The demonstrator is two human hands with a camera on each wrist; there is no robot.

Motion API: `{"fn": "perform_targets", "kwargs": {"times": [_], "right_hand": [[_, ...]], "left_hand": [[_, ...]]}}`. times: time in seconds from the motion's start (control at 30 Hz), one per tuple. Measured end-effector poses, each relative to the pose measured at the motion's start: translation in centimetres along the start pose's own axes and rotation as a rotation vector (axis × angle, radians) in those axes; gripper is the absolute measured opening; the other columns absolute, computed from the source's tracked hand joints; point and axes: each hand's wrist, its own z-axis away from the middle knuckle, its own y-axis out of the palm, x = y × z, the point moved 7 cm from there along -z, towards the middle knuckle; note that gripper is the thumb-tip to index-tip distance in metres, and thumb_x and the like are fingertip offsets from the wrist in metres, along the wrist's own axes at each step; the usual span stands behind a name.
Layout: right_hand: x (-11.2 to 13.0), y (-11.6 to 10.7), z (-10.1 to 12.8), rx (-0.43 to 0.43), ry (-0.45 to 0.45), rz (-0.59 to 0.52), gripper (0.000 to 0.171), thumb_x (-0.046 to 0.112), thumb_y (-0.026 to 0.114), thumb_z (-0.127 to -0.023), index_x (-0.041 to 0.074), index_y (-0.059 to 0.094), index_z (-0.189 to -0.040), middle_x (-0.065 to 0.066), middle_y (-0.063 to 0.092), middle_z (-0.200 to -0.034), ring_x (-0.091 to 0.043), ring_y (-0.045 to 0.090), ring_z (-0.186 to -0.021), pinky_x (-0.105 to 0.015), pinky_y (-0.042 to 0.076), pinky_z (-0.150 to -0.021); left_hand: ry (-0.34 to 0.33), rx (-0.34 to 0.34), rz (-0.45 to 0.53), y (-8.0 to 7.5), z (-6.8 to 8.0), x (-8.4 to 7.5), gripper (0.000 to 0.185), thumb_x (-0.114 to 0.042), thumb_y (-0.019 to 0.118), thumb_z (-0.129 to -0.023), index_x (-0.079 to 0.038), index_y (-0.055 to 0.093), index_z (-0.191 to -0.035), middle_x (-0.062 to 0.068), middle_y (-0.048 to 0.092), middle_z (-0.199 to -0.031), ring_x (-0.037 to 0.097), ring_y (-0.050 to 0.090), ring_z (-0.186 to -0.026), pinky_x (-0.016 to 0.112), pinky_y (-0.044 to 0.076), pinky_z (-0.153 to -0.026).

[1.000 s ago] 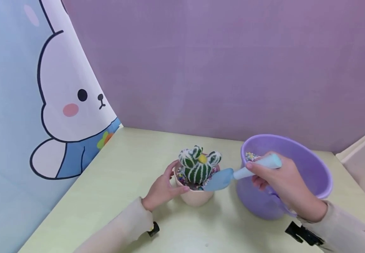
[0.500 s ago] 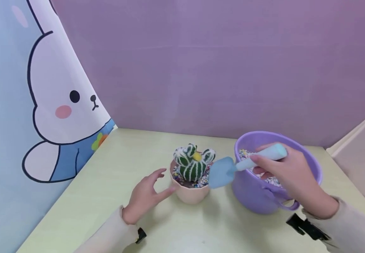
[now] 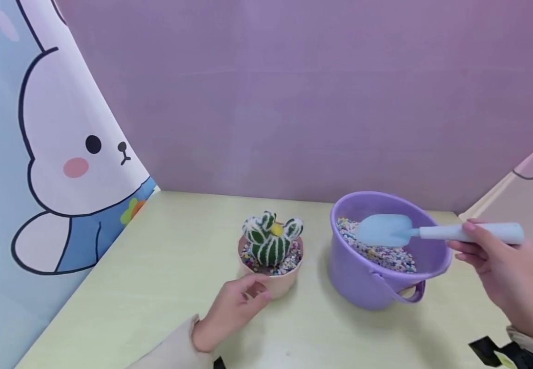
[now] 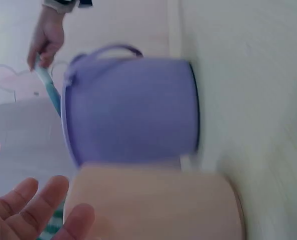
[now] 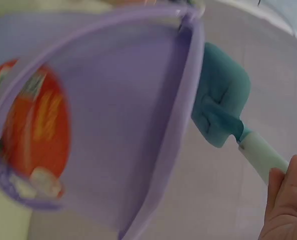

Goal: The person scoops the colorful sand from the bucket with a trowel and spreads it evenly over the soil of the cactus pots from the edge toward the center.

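A light blue hand trowel point(image 3: 386, 229) lies level over the purple bucket point(image 3: 359, 284), its handle gripped by my right hand point(image 3: 508, 269). Multicoloured pebbles point(image 3: 393, 259) fill the bucket's lower part. Left of it stands a pink flowerpot point(image 3: 285, 283) with a green-and-white knitted-looking cactus point(image 3: 270, 251) set in similar pebbles. My left hand point(image 3: 239, 305) is at the pot's front left, fingers loosely bent and holding nothing; whether a fingertip touches the pot I cannot tell. In the left wrist view, those fingers point(image 4: 43, 205) are spread beside the pot's rim.
Everything stands on a pale yellow-green tabletop point(image 3: 179, 246). Behind rises a purple backdrop point(image 3: 294, 102), with a rabbit-print panel point(image 3: 73, 128) at the left. The bucket's handle point(image 3: 416, 294) hangs at its front right. An orange-red label point(image 5: 43, 120) marks the bucket's outside.
My right hand has carried the trowel from beside the flowerpot rightward over the bucket. My left hand has let go of the pot's rim and sits lower at its front.
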Motion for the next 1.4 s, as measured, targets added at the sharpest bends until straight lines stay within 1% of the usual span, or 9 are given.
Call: {"fn": "perform_targets", "kwargs": {"times": [0.1,0.27,0.43,0.53,0.73,0.97,1.1,1.23,1.4], "right_hand": [[0.5,-1.4,-0.2,-0.033,-0.041,-0.027,0.029,-0.010,0.040,-0.097,-0.007,0.069,-0.093,-0.018,0.072,-0.083,-0.023,0.071,-0.068,-0.027,0.055,-0.059],[0.8,-3.1,-0.9,-0.096,-0.077,-0.004,0.027,-0.011,0.043,-0.096,-0.005,0.069,-0.091,-0.017,0.072,-0.082,-0.023,0.071,-0.067,-0.026,0.055,-0.060],[0.7,-4.2,-1.7,-0.089,-0.090,0.019,0.030,-0.017,0.042,-0.092,-0.006,0.070,-0.090,-0.016,0.072,-0.082,-0.023,0.071,-0.067,-0.029,0.056,-0.061],[1.0,-4.8,-2.1,-0.067,-0.135,0.080,0.030,-0.022,0.043,-0.089,-0.007,0.069,-0.091,-0.016,0.071,-0.082,-0.023,0.071,-0.067,-0.030,0.056,-0.060],[1.3,-4.7,-2.6,-0.004,-0.204,0.412,0.033,-0.025,0.052,-0.083,0.000,0.071,-0.092,-0.008,0.072,-0.078,-0.015,0.070,-0.067,-0.024,0.055,-0.061],[1.5,-3.9,-2.9,-0.030,-0.256,1.174,0.033,-0.004,0.069,-0.080,0.028,0.070,-0.086,0.018,0.069,-0.072,0.008,0.062,-0.064,-0.008,0.046,-0.058],[1.3,-3.4,-3.4,-0.039,-0.272,1.280,0.032,0.001,0.075,-0.076,0.032,0.070,-0.083,0.034,0.061,-0.075,0.011,0.054,-0.064,-0.010,0.040,-0.053],[1.0,-3.0,-3.9,-0.001,-0.280,1.354,0.030,0.004,0.075,-0.076,0.033,0.070,-0.082,0.036,0.058,-0.074,0.007,0.050,-0.063,-0.014,0.038,-0.051],[0.3,-1.6,-4.4,0.153,-0.412,1.434,0.031,-0.002,0.079,-0.065,0.024,0.071,-0.080,0.039,0.055,-0.080,0.008,0.049,-0.063,-0.011,0.038,-0.053]], "left_hand": [[0.035,0.065,0.102,2.0,-1.0,-0.9,0.028,-0.008,0.064,-0.090,0.005,0.062,-0.114,0.014,0.068,-0.093,0.012,0.062,-0.081,0.026,0.053,-0.070],[-0.070,0.159,0.204,5.6,-3.2,-1.9,0.049,-0.017,0.063,-0.092,0.002,0.049,-0.134,0.018,0.062,-0.115,0.012,0.060,-0.087,0.025,0.050,-0.076],[-0.189,0.173,0.311,9.1,-5.8,-2.1,0.069,-0.025,0.064,-0.091,-0.005,0.030,-0.148,0.020,0.050,-0.135,0.010,0.056,-0.092,0.023,0.048,-0.076],[-0.190,0.123,0.366,10.6,-7.5,-2.2,0.074,-0.027,0.063,-0.090,-0.008,0.025,-0.150,0.019,0.043,-0.141,0.018,0.053,-0.106,0.028,0.048,-0.083],[-0.150,-0.034,0.383,11.7,-9.8,-1.4,0.084,-0.027,0.064,-0.087,0.001,0.016,-0.150,0.024,0.039,-0.142,0.033,0.045,-0.124,0.039,0.044,-0.097],[-0.114,-0.096,0.429,12.2,-10.8,-1.1,0.087,-0.027,0.066,-0.083,-0.006,0.017,-0.152,0.018,0.044,-0.137,0.027,0.051,-0.118,0.033,0.044,-0.095],[-0.101,-0.104,0.407,12.2,-10.9,-1.1,0.089,-0.029,0.067,-0.082,-0.007,0.018,-0.152,0.017,0.043,-0.141,0.026,0.052,-0.119,0.032,0.044,-0.095],[-0.114,-0.102,0.380,12.2,-10.9,-1.2,0.089,-0.030,0.067,-0.081,-0.007,0.019,-0.153,0.016,0.043,-0.141,0.025,0.051,-0.119,0.030,0.045,-0.095],[-0.141,-0.091,0.358,12.3,-10.8,-1.0,0.089,-0.033,0.067,-0.082,-0.008,0.018,-0.153,0.016,0.043,-0.141,0.026,0.050,-0.120,0.030,0.045,-0.094]]}}
